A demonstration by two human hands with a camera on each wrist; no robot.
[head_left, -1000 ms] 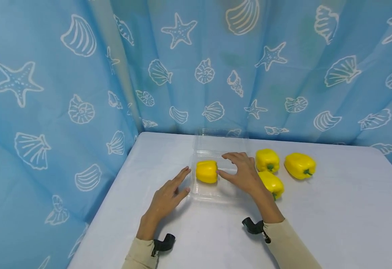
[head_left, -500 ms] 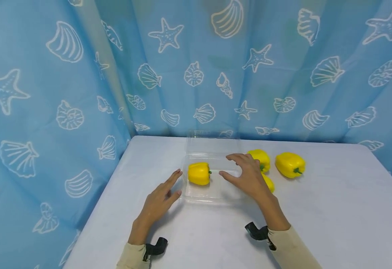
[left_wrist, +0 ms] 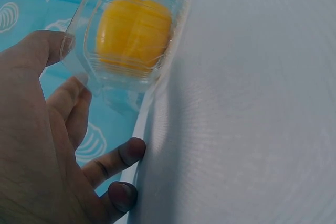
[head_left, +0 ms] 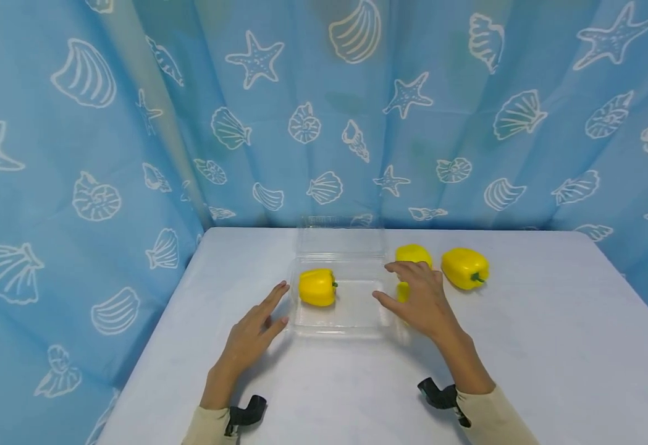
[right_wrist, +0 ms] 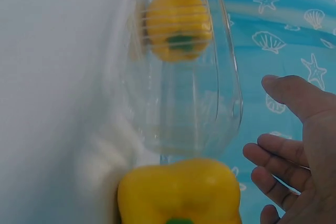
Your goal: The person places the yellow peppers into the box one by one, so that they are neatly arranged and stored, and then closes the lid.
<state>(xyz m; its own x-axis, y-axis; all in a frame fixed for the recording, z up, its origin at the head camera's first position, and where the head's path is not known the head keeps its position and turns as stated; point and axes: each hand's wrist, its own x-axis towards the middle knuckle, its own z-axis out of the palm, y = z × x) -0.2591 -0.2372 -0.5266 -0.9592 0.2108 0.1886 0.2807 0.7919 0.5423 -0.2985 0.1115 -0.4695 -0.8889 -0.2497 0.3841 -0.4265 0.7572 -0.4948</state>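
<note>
A clear plastic clamshell container [head_left: 351, 321] lies with its lid [head_left: 340, 241] folded back. One yellow bell pepper [head_left: 317, 287] lies on its side in the left part of it, green stem to the right. My left hand [head_left: 248, 334] is at the container's left side, fingers extended; in the left wrist view the thumb [left_wrist: 52, 45] meets the rim. My right hand [head_left: 424, 300] hovers by the right side with fingers spread and nothing in them. Beyond and under it are two yellow bell peppers, one at the back [head_left: 412, 252] and one mostly hidden [head_left: 403, 290].
Another yellow bell pepper [head_left: 465, 268] lies farther right on the white-covered table [head_left: 546, 321]. A blue curtain [head_left: 346, 111] with white shells and starfish hangs behind the table and along its left side.
The right hand has drawn away from the pepper in the container and moved right, towards the loose peppers. The left hand stays by the container. The head view has shifted slightly right.
</note>
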